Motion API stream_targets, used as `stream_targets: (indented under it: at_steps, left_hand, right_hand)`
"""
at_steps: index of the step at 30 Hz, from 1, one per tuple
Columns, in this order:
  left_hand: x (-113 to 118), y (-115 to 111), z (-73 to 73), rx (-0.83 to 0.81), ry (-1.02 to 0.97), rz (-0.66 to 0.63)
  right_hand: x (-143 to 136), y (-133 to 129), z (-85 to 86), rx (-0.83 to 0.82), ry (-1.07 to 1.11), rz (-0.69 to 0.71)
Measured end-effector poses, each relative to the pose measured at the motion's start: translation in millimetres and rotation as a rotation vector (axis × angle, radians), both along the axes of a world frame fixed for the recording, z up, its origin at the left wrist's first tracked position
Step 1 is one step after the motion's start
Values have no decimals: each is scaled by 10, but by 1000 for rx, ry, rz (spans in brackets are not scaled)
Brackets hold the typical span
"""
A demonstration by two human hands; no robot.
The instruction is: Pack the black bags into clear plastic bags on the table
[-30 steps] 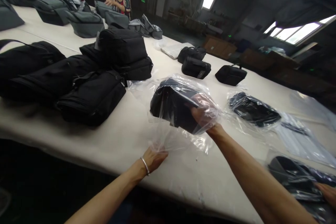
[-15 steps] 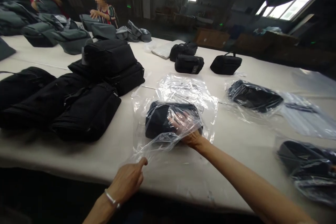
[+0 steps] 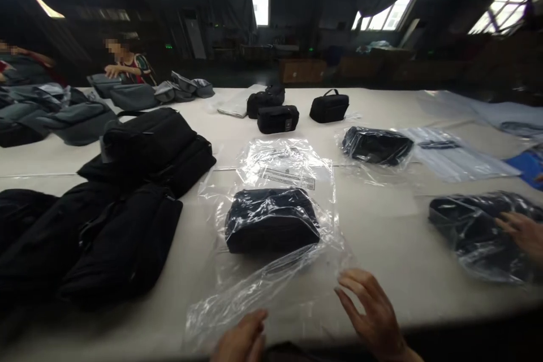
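A black pouch-like bag [image 3: 274, 220] lies inside a clear plastic bag [image 3: 254, 291] with printed text on its far part. The plastic's loose near end is crumpled toward the table edge. My left hand [image 3: 241, 339] is at that near end, fingers loosely extended and partly cut off by the frame; no grip on the plastic shows. To the right, my right hand [image 3: 371, 311] is beside the plastic's right edge, its fingers curved and apart, holding nothing visible.
Black bags [image 3: 114, 232] are piled at left on the pale table [image 3: 373, 226]. Several small black bags [image 3: 278, 119] stand farther back. Wrapped bags [image 3: 375, 146] lie at right, where another person's hand [image 3: 524, 235] touches one. Grey bags [image 3: 131, 96] and co-workers are at far left.
My right hand has come out of the plastic bag and moved toward the near right. My left hand has shifted right and nearer. The view has turned right.
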State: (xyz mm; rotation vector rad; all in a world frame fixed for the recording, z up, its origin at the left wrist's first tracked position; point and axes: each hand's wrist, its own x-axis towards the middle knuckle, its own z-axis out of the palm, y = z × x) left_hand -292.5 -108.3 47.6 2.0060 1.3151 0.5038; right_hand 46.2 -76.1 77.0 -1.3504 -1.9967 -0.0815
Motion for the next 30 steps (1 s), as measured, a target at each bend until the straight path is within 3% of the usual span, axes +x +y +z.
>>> stream_targets:
  at_steps: [1, 3, 5, 8, 11, 15, 18, 20, 22, 26, 30]
  left_hand:
    - [198, 173, 53, 188, 35, -192]
    - [640, 579, 190, 554, 116, -432]
    - [1044, 982, 301, 780, 192, -572]
    - [1381, 1437, 273, 924, 242, -548]
    - [1381, 1662, 49, 927, 278, -497]
    - [1306, 1705, -213, 901, 326, -454]
    - [1297, 1628, -214, 898, 341, -411]
    - [1183, 1528, -124, 903, 353, -396]
    - [923, 1374, -18, 906, 386, -309]
    - [137, 944, 52, 831, 376, 200]
    - [-463, 694, 1, 553, 181, 594]
  right_hand:
    - [43, 32, -27, 47, 41, -133]
    - [74, 226, -56, 51, 87, -360]
    - [34, 473, -63, -110, 113, -404]
    - [-123, 643, -76, -250, 125, -285]
    - [-263, 478, -121, -143, 95, -139]
    - [-195, 157, -219, -78, 74, 18]
    - [-17, 67, -288, -70, 90, -29]
    - [86, 56, -311, -40, 89, -98]
    - [155, 52, -315, -6, 75, -125]
    - [260, 29, -335, 57, 58, -71]
    - [407, -25, -427, 50, 21, 10]
